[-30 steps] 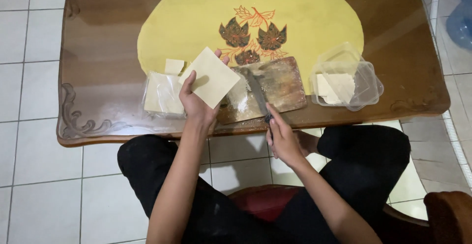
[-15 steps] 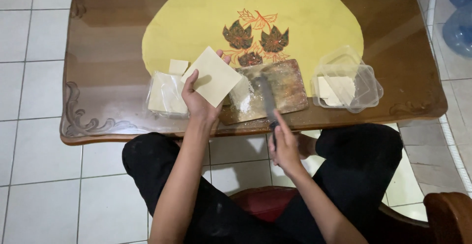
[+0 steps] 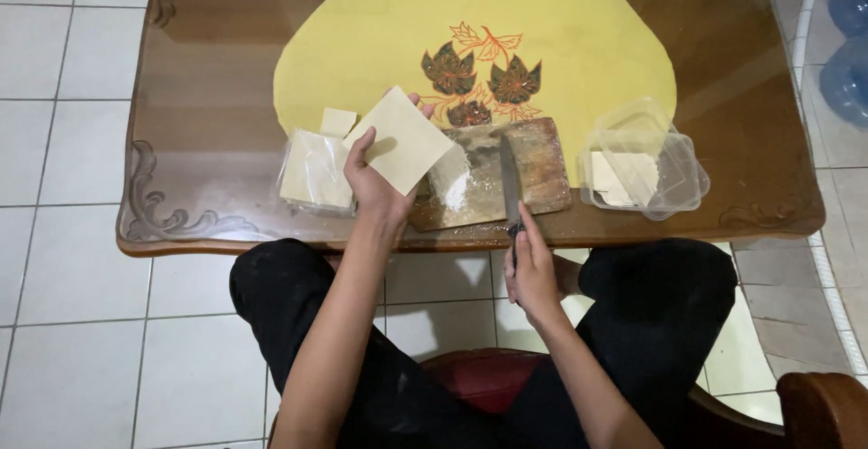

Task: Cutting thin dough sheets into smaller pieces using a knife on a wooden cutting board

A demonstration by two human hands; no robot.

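My left hand (image 3: 378, 185) holds up a pale square dough sheet (image 3: 400, 140) above the left end of a wooden cutting board (image 3: 493, 173). My right hand (image 3: 532, 273) grips the handle of a knife (image 3: 510, 182) whose blade lies flat across the board, pointing away from me. A white floury patch (image 3: 449, 182) lies on the board beside the blade. A clear plastic bag with a stack of dough sheets (image 3: 315, 171) sits just left of my left hand, with one small square piece (image 3: 338, 122) behind it.
The wooden table (image 3: 199, 132) carries a yellow oval mat (image 3: 561, 42) with a leaf pattern. A clear plastic container (image 3: 644, 161) holding pale pieces stands right of the board. White floor tiles surround the table; blue water jugs (image 3: 848, 42) stand at the far right. My knees are under the near edge.
My right hand with the knife has shifted slightly, the blade now lying straighter across the board. The left hand keeps holding the dough sheet in about the same place.
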